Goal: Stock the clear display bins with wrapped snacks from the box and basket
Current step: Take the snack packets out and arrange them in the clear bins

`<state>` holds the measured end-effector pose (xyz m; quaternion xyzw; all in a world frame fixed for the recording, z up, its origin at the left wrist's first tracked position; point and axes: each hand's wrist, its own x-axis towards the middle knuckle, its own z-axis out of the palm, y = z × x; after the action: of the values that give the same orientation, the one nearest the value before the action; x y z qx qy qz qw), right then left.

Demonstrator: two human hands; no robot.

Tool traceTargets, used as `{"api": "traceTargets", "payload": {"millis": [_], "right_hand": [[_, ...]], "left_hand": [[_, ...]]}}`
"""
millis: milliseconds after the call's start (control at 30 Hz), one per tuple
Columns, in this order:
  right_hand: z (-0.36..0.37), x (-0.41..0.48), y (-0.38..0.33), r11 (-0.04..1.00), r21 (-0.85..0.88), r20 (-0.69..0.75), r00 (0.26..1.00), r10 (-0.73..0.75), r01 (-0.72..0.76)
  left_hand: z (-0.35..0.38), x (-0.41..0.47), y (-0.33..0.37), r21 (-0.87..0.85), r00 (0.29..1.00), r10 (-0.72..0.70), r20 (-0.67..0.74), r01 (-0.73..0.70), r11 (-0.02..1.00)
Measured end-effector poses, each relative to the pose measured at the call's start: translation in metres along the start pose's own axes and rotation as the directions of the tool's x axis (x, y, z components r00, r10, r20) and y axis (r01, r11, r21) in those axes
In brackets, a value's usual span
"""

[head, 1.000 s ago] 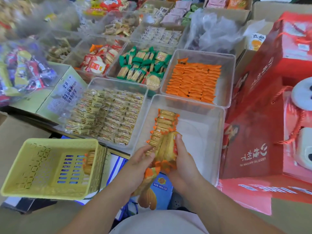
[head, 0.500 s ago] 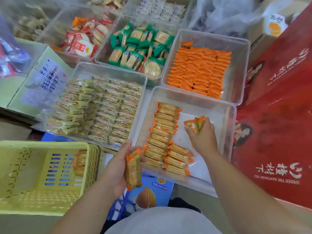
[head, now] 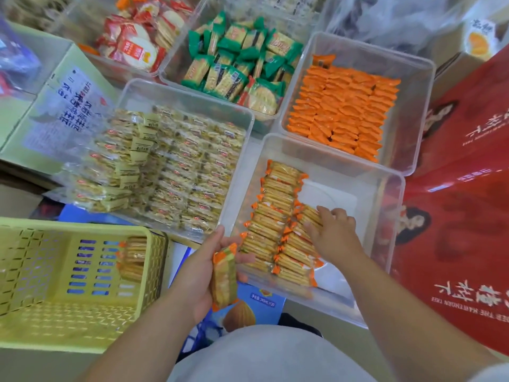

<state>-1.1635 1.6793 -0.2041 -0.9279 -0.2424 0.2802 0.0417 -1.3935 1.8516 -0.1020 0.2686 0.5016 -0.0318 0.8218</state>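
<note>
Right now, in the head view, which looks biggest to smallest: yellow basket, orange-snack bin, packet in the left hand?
1. Tie: basket and bin look alike; basket is nearer and cropped, so unranked.
2. The packet in the left hand.

Basket (head: 82, 312) left of bin (head: 385, 194)

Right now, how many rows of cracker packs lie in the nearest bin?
2: a long row by the bin's left wall; a shorter row beside it, partly hidden under the right hand.
</note>
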Motion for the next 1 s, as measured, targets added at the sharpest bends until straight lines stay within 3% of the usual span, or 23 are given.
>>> {"api": "traceTargets", "payload": {"millis": [167, 300, 433, 633, 767, 833, 900, 1000], "right_hand": [[0.003, 0.002, -0.016, 0.993, 0.120, 0.104, 0.994, -0.019, 0.006], [0.006, 0.004, -0.024, 0.997, 0.009, 0.180, 0.981, -0.078, 0.078], [0.015, 0.003, -0.024, 0.997, -0.059, 0.264, 0.964, -0.028, 0.045], [0.006, -0.004, -0.022, 0.998, -0.045, 0.149, 0.988, -0.029, 0.036], [-0.016, -0.037, -0.034, 0.981, 0.146, -0.039, 0.991, -0.125, 0.130], [-0.026, -0.063, -0.046, 0.918, 0.297, -0.091, 0.964, -0.249, 0.265], [-0.035, -0.092, -0.061, 0.772, 0.511, -0.065, 0.913, -0.403, 0.377], [-0.045, -0.121, -0.078, 0.517, 0.798, 0.008, 0.852, -0.524, 0.311]], "left_hand": [[0.002, 0.001, -0.002, 0.020, 1.000, 0.007, -0.016, -0.007, 1.000], [0.004, -0.001, -0.003, 0.032, 0.999, 0.015, -0.032, -0.014, 0.999], [0.006, -0.002, -0.002, 0.020, 0.998, 0.024, -0.054, -0.023, 1.000], [0.008, -0.010, -0.002, -0.200, 0.999, 0.042, -0.019, -0.045, 0.979], [0.017, -0.011, -0.003, -0.145, 0.991, 0.136, -0.015, -0.137, 0.980], [0.026, -0.010, -0.003, -0.066, 0.980, 0.196, -0.029, -0.197, 0.978], [0.037, -0.009, -0.003, 0.031, 0.967, 0.255, -0.024, -0.254, 0.967], [0.054, -0.012, -0.003, 0.156, 0.950, 0.312, -0.027, -0.305, 0.940]]}}
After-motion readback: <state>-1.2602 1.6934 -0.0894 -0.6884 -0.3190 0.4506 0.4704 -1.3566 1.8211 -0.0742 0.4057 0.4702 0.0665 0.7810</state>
